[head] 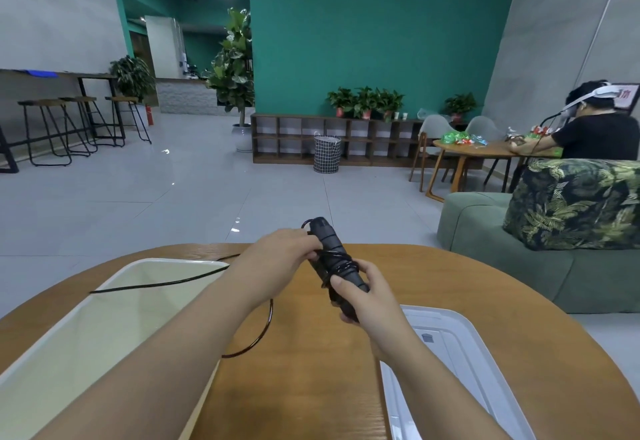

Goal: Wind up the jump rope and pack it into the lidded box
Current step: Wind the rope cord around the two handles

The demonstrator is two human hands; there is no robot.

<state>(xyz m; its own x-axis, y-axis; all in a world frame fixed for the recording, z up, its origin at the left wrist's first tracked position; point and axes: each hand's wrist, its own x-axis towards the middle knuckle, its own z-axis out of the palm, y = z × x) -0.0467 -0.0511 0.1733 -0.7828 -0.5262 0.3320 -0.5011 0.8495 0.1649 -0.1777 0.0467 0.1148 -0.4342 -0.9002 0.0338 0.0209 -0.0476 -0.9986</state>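
Observation:
Both black jump rope handles (327, 244) are held together above the round wooden table (311, 370). My right hand (363, 296) grips their lower end. My left hand (277, 259) pinches the thin black rope (266, 328) where several turns wrap the handles. The loose rope curves down under my left forearm and trails across the open white box (86, 328) at the left. The box's white lid (460, 367) lies flat on the table at the right.
A green sofa (502, 249) with a leaf-print cushion stands right of the table. Beyond it a person sits at another wooden table (485, 148). Grey tiled floor stretches ahead toward a low shelf and a checked basket (326, 155).

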